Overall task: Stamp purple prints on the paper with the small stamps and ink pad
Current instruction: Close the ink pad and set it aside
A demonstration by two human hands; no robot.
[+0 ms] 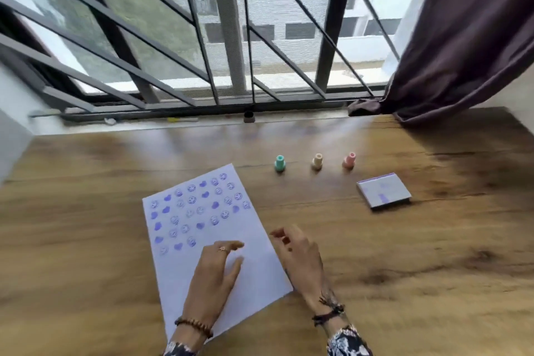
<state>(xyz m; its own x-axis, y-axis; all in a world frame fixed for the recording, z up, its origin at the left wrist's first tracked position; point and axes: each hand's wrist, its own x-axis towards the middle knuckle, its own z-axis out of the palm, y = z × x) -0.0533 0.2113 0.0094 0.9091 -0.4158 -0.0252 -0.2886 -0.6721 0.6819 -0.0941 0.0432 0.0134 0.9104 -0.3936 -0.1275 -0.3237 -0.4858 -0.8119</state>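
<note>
Head view shows both hands empty. Left hand (215, 269) lies palm down on the lower part of the white sheet of paper (260, 274), fingers spread and resting on it; its grip holds nothing. Right hand (297, 254) hovers at the right edge of the sheet, fingers loosely curled and apart, grip likewise empty; the frame is blurred, so whether its fingertips touch the paper cannot be told.

The paper lies slightly turned on the brown wooden desk (404, 269). Its upper part carries rows of purple prints (199, 208), smiling faces and hearts; the lower part, under and around the hands, is blank.

Three small stamps stand upright in a row beyond the paper, well apart from both hands: a teal plastic stamp (280, 163), a cream plastic stamp (317, 161) and a pink plastic stamp (349, 160). The square purple ink pad (383, 193) lies open, right of the paper and just nearer than the pink stamp.

Judgement: the step in hand falls between prints, with no stamp taken up. Space remains on the sheet. The next move calls for the right hand to reach forward, pinch one stamp by its narrow top, press it on the pad, then onto the blank area while the left hand steadies the sheet.
</note>
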